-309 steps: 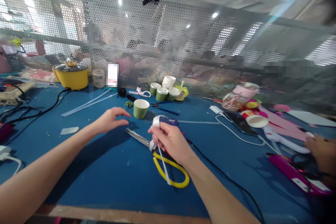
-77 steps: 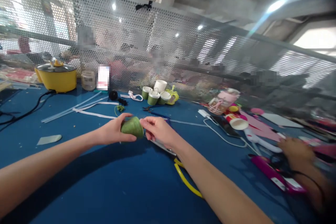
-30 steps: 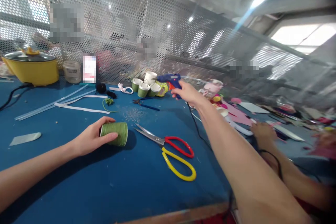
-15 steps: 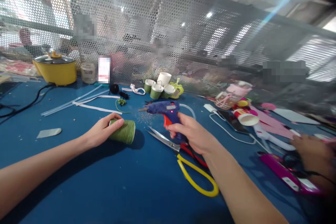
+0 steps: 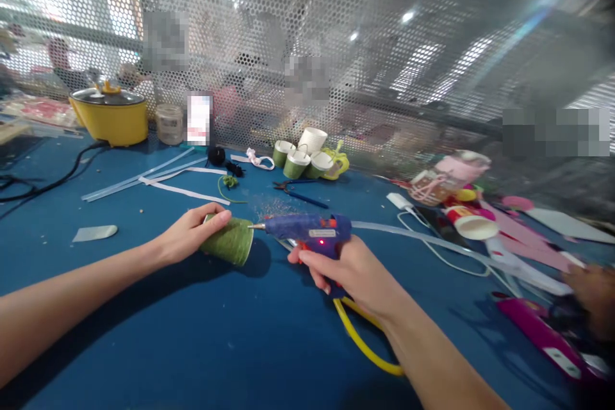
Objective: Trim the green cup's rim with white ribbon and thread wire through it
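My left hand (image 5: 192, 230) grips a paper cup wrapped in green cord (image 5: 229, 242), tipped on its side with its rim toward the right. In my right hand (image 5: 346, 266) is a blue hot glue gun (image 5: 307, 230), its red light on and its metal nozzle at the upper rim edge of the cup. Whether the nozzle touches the cup, I cannot tell. A clear glue stick (image 5: 408, 230) sticks out of the gun's back end. Scissors with yellow handles (image 5: 362, 349) lie under the gun and my right hand, their blades mostly hidden.
Several green-wrapped cups (image 5: 296, 165) stand at the back, near blue-handled pliers (image 5: 300, 195). White strips (image 5: 187, 192) and a green cord scrap (image 5: 230, 181) lie left of them. A yellow pot (image 5: 113, 122) stands back left. At right, a co-worker's hand (image 5: 593, 291) is near a magenta device (image 5: 542, 336).
The glue gun has come off the table in my right hand and its nozzle has moved to the cup's rim. Pliers formerly behind the gun now show. The view has shifted slightly.
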`<state>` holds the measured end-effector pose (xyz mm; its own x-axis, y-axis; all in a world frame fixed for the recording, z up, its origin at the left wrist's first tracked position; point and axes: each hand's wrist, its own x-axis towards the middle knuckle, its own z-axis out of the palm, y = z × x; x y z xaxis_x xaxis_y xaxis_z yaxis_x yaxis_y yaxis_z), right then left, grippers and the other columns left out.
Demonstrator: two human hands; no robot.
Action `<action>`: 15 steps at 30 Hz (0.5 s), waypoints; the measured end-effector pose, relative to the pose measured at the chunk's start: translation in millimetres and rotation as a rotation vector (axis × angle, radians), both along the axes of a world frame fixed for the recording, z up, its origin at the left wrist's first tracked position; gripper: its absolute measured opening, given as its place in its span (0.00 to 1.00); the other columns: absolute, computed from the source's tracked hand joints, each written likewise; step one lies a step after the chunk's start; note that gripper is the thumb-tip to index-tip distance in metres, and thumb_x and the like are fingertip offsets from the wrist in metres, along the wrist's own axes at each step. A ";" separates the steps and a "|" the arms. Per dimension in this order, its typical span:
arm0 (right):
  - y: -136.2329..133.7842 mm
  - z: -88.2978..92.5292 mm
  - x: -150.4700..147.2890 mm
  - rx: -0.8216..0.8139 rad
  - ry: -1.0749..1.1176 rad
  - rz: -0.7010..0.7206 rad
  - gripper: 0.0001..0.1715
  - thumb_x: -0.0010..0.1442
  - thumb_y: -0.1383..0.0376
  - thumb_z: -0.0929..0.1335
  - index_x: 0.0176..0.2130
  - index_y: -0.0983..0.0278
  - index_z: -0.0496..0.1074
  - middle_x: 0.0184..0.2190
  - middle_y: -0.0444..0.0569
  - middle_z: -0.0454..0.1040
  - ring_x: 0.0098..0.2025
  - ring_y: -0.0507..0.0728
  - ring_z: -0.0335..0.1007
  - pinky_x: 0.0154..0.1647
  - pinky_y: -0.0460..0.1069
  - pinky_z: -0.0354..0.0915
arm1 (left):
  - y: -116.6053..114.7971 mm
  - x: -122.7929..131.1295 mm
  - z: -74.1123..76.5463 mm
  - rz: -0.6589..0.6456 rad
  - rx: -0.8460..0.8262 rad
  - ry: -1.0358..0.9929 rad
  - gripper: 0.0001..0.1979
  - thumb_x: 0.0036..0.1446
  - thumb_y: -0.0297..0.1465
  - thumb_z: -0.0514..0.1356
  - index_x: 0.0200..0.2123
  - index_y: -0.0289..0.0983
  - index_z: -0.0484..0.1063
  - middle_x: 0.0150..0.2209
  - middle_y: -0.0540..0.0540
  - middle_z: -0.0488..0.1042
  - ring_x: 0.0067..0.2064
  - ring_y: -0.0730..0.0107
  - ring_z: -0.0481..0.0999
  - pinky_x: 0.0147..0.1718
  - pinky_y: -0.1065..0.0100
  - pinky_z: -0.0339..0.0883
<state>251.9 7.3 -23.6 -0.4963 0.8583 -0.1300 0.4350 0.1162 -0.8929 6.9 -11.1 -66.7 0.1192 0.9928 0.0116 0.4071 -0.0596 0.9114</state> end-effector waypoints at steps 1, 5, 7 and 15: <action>-1.1 0.3 -0.4 0.023 -0.022 -0.019 0.12 0.51 0.59 0.66 0.28 0.67 0.70 0.14 0.41 0.64 0.17 0.47 0.58 0.17 0.43 0.58 | 0.1 -0.1 0.1 0.006 -0.002 -0.009 0.22 0.54 0.48 0.46 0.35 0.35 0.66 0.29 0.49 0.68 0.31 0.69 0.66 0.29 0.70 0.58; -4.5 1.8 -2.2 0.088 -0.113 -0.082 0.12 0.50 0.58 0.66 0.24 0.65 0.70 0.11 0.40 0.61 0.15 0.47 0.57 0.16 0.43 0.58 | 0.2 -0.9 0.6 0.034 -0.015 -0.037 0.21 0.53 0.47 0.47 0.35 0.35 0.66 0.30 0.49 0.67 0.31 0.68 0.65 0.27 0.70 0.58; -5.3 2.5 -3.4 0.110 -0.149 -0.117 0.11 0.49 0.59 0.66 0.22 0.64 0.69 0.11 0.40 0.62 0.14 0.48 0.57 0.16 0.43 0.59 | 0.1 -0.9 1.1 0.042 -0.023 -0.053 0.21 0.52 0.47 0.47 0.34 0.35 0.65 0.29 0.48 0.67 0.31 0.68 0.65 0.26 0.71 0.58; -5.4 0.2 -5.8 0.144 -0.205 -0.157 0.13 0.48 0.57 0.66 0.20 0.62 0.64 0.12 0.41 0.63 0.14 0.49 0.59 0.15 0.44 0.60 | 0.0 -0.2 1.4 0.052 -0.011 -0.045 0.22 0.52 0.48 0.47 0.34 0.35 0.65 0.28 0.48 0.67 0.30 0.68 0.66 0.24 0.70 0.60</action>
